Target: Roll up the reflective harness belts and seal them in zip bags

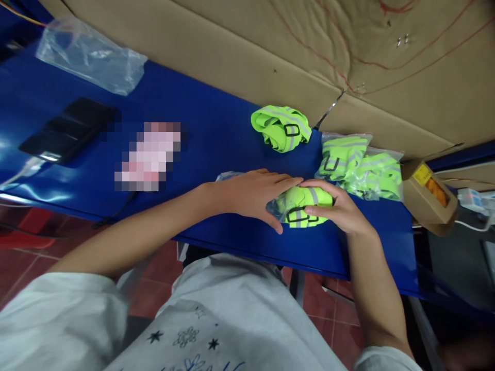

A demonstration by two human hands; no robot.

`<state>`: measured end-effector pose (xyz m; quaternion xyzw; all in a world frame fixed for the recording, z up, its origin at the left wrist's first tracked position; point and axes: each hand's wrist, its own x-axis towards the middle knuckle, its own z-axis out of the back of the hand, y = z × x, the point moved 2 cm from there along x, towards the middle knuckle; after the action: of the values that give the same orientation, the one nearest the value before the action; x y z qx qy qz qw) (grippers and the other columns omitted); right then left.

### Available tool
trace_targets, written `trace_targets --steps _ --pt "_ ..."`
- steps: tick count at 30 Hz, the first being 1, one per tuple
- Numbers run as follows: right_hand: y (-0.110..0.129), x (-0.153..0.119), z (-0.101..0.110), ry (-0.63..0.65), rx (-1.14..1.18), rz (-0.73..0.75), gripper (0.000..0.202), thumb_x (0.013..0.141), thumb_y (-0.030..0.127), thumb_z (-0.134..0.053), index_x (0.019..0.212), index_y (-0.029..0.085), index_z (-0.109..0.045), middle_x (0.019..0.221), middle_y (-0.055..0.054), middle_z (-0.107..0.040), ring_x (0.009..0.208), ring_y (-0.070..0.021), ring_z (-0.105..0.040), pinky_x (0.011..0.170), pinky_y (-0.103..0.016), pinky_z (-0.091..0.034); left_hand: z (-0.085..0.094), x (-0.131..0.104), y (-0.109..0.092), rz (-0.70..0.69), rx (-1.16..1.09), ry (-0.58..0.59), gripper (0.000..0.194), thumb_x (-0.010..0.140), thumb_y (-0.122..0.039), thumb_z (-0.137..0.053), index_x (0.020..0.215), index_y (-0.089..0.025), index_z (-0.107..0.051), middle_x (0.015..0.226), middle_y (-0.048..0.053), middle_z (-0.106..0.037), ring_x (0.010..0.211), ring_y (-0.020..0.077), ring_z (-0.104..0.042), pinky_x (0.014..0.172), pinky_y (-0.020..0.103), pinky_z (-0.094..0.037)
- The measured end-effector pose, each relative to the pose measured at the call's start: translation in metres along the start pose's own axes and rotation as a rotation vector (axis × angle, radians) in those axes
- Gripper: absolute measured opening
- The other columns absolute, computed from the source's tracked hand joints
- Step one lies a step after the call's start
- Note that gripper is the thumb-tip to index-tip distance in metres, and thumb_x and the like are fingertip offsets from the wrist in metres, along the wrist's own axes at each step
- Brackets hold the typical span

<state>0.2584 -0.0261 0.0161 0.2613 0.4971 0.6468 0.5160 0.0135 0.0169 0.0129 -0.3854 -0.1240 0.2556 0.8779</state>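
A folded fluorescent yellow-green reflective strap [307, 198] with grey bands and black buckles sits in the grip of my right hand [344, 208]. Its thumb presses the front near the buckles while the fingers curl over the top. My left hand [257, 195] reaches in from the left, thumb and fingers around a clear plastic bag [275, 207] at the strap's left end. Part of the bag shows behind the left wrist; my palm hides the rest. How far the strap lies inside the bag cannot be made out.
A loose strap bundle [281, 128] lies at the back of the blue table [209, 134]. Bagged straps [361, 166] and an open cardboard box [431, 196] are on the right. At left are an empty clear bag [93, 55], a black case [69, 129] and a blurred-out pink item [150, 157].
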Motion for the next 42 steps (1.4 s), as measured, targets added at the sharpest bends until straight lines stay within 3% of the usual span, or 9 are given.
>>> trace_targets --steps 6,11,16,20,22,28,33,37,42 --pt "-0.01 0.006 -0.011 -0.281 0.057 -0.051 0.068 0.074 0.063 -0.087 0.128 0.032 -0.058 0.135 -0.004 -0.065 0.121 -0.0278 -0.066 0.098 -0.039 -0.059 -0.005 -0.001 0.013 0.027 -0.057 -0.095 0.12 0.06 -0.035 -0.099 0.163 -0.031 -0.039 0.161 0.014 -0.052 0.138 0.0423 -0.058 0.115 0.044 -0.038" --pt "-0.009 0.005 -0.022 -0.396 0.007 -0.004 0.061 0.083 0.062 -0.079 0.133 0.034 -0.06 0.129 -0.005 -0.067 0.119 -0.0295 -0.067 0.099 -0.041 -0.059 -0.012 0.003 0.016 0.056 0.02 -0.164 0.116 0.069 -0.036 -0.095 0.167 -0.032 -0.033 0.153 0.014 -0.058 0.132 0.0401 -0.063 0.11 0.041 -0.042" --pt "-0.001 0.0 -0.022 -0.388 -0.142 0.07 0.059 0.089 0.06 -0.076 0.139 0.034 -0.06 0.143 -0.006 -0.064 0.135 -0.0335 -0.061 0.114 -0.048 -0.052 -0.019 0.003 0.012 0.044 0.137 -0.184 0.12 0.068 -0.042 -0.098 0.168 -0.029 -0.032 0.14 0.015 -0.067 0.126 0.0405 -0.066 0.112 0.046 -0.039" --pt "0.009 -0.003 -0.015 -0.179 -0.194 0.227 0.086 0.08 0.056 -0.088 0.154 0.039 -0.048 0.171 -0.002 -0.039 0.162 -0.034 -0.033 0.131 -0.049 -0.035 -0.016 0.0 0.011 0.069 0.072 -0.213 0.118 0.065 -0.046 -0.099 0.165 -0.031 -0.037 0.145 0.013 -0.067 0.129 0.0405 -0.065 0.112 0.045 -0.04" --pt "0.012 -0.004 -0.013 -0.118 -0.256 0.286 0.084 0.076 0.05 -0.093 0.149 0.04 -0.053 0.175 0.0 -0.032 0.165 -0.0343 -0.026 0.133 -0.05 -0.032 -0.014 -0.001 0.012 0.065 0.033 -0.216 0.118 0.064 -0.048 -0.1 0.163 -0.032 -0.039 0.148 0.012 -0.065 0.13 0.0404 -0.065 0.113 0.045 -0.039" --pt "0.01 0.0 -0.024 -0.335 -0.287 0.336 0.054 0.083 0.048 -0.086 0.128 0.032 -0.061 0.153 -0.01 -0.058 0.15 -0.0366 -0.05 0.126 -0.058 -0.04 -0.014 -0.001 0.017 0.074 0.007 -0.213 0.12 0.064 -0.052 -0.098 0.165 -0.029 -0.038 0.138 0.014 -0.071 0.124 0.0404 -0.068 0.109 0.044 -0.042" --pt "0.004 0.002 -0.035 -0.493 -0.344 0.3 0.066 0.083 0.057 -0.081 0.135 0.033 -0.049 0.153 -0.013 -0.054 0.151 -0.0395 -0.047 0.125 -0.062 -0.039 -0.015 -0.001 0.019 0.108 -0.025 -0.21 0.128 0.061 -0.054 -0.099 0.167 -0.025 -0.033 0.137 0.017 -0.071 0.123 0.0433 -0.067 0.107 0.045 -0.043" --pt "0.007 0.002 -0.037 -0.502 -0.254 0.4 0.057 0.087 0.045 -0.079 0.134 0.036 -0.048 0.153 -0.01 -0.051 0.155 -0.0388 -0.041 0.127 -0.062 -0.033 -0.021 0.001 0.015 0.113 -0.051 -0.248 0.132 0.062 -0.049 -0.099 0.169 -0.025 -0.026 0.135 0.016 -0.071 0.123 0.0415 -0.067 0.11 0.047 -0.042" --pt "0.006 0.007 -0.036 -0.542 -0.288 0.255 0.042 0.092 0.049 -0.074 0.124 0.03 -0.054 0.142 -0.011 -0.058 0.147 -0.035 -0.05 0.126 -0.057 -0.038 -0.023 0.001 0.004 0.072 0.106 -0.401 0.13 0.066 -0.045 -0.099 0.169 -0.019 -0.023 0.157 0.024 -0.052 0.141 0.0465 -0.053 0.118 0.052 -0.036"
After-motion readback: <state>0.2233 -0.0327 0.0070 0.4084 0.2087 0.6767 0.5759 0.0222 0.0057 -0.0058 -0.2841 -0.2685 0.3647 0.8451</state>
